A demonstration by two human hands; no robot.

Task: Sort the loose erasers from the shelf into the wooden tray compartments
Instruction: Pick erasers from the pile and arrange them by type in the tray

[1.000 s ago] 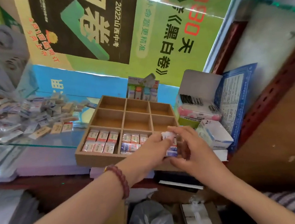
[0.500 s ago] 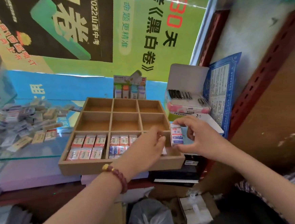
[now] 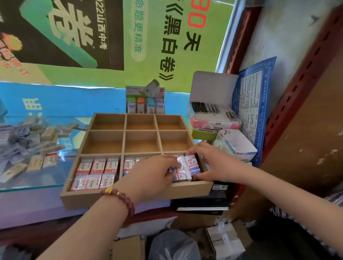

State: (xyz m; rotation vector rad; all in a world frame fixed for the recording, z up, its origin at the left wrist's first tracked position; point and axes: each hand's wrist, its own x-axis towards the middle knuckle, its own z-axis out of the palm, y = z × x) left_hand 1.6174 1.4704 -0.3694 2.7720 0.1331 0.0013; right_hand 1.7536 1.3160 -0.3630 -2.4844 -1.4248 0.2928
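Wooden tray (image 3: 130, 191), 3x3 compts, sits at the shelf edge, near side toward the person. Far & middle rows hold nothing. Near-left compt: six red erasers (image 3: 94, 174) in 2 rows of 3, flat, labels up. Near-middle compt: more erasers (image 3: 129, 164), mostly hidden behind the L wrist.

Both hands are in the near-right compt, on the blue erasers (image 3: 181, 173) packed there side by side. L hand (image 3: 155, 172) comes in from the left w/ fingers bent down onto the tops of the erasers. Can't tell if it pinches one or just presses. R hand (image 3: 216, 163) comes in from the right: fingers hooked over the far end of the rightmost blue eraser, thumb at its near end, so a narrow pinch on that one. It lies inside the compt against the right wall.

Loose erasers (image 3: 24, 145) lie in a heap on the glass shelf (image 3: 27, 186), left of the tray, well apart from the hands.

Bead bracelet (image 3: 120, 197) on L wrist, ring (image 3: 163, 155) on a L finger. Right of the tray: open white box (image 3: 210, 89) w/ dark metal bits inside, a blue leaflet (image 3: 252, 103) and a small white box (image 3: 239, 147). Green poster (image 3: 158, 28) behind. Grey plastic bag (image 3: 172, 253) below.
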